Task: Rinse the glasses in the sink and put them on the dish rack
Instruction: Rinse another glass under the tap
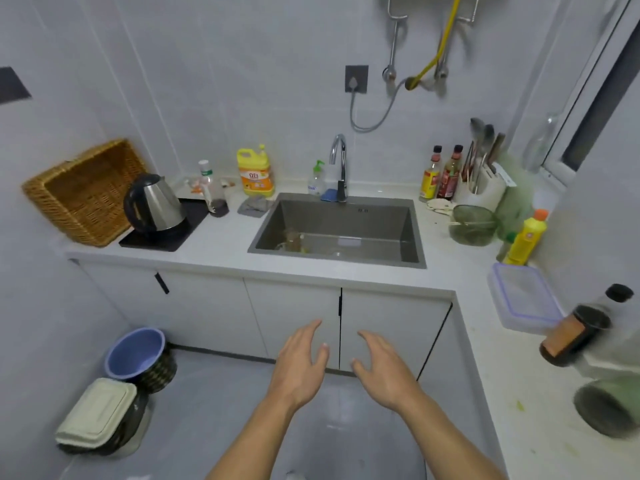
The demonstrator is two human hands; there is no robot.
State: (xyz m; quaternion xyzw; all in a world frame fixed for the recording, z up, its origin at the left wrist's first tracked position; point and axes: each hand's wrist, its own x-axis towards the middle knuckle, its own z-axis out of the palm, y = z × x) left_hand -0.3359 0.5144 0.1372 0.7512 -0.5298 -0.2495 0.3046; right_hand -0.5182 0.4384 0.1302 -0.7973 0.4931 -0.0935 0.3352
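Two empty hands, left hand (300, 355) and right hand (382, 365), each grip spread apart, well short of the sink (337, 259). Glasses (293, 240) sit near-left in the basin; best to step in and take one by its side.

The near wall of the grey steel sink (346, 216) is hiding part of its floor, and the small brownish glass items (294, 240) lying there are blurring too much to count. At the right edge, the dark jar with an orange label (571, 336) and the round greenish glass vessel (609, 407) on the tabletop (221, 244) are smearing. The bottom edge is cutting off both forearms.
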